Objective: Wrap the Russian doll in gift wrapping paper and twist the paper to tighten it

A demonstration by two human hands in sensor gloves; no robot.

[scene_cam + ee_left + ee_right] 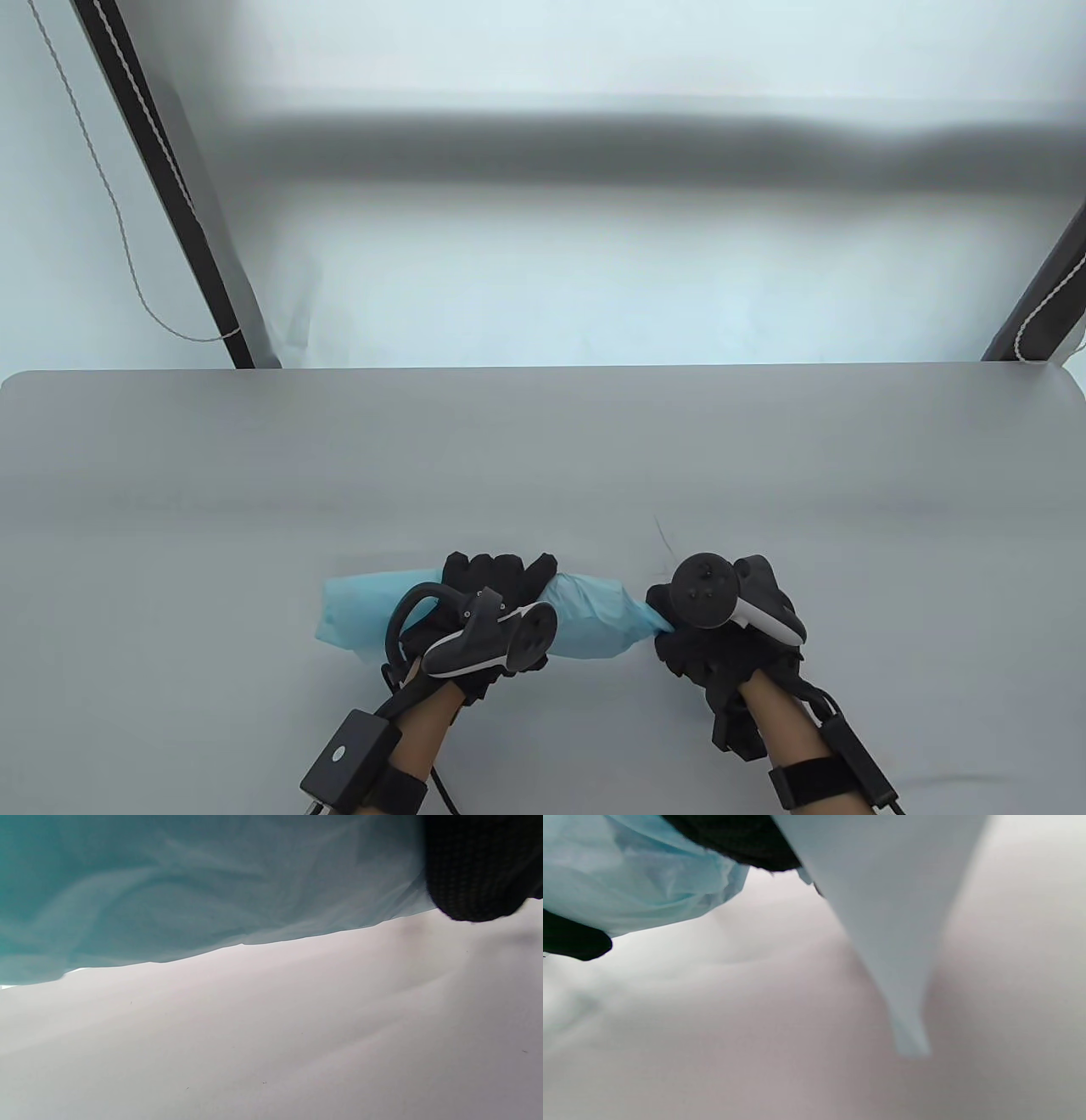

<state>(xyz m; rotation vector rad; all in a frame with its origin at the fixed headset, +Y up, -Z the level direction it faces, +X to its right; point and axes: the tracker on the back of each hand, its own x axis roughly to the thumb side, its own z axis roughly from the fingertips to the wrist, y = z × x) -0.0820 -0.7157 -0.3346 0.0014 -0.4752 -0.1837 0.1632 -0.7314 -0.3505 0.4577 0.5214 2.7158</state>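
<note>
Low in the frame, the left hand [496,615] grips the blue-wrapped bundle's [590,626] middle; the right hand [721,645] pinches its right end.

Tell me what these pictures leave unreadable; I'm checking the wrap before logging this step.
- The doll itself: table view, fully covered by the blue paper.
- Left hand grip on the bundle: its tracker blocks the fingers; the left wrist view shows only paper and one fingertip.
- The twist at the right end: table view, buried under the right hand.
- A pale cone of paper: right wrist view, too blurred to judge tightness.
</note>
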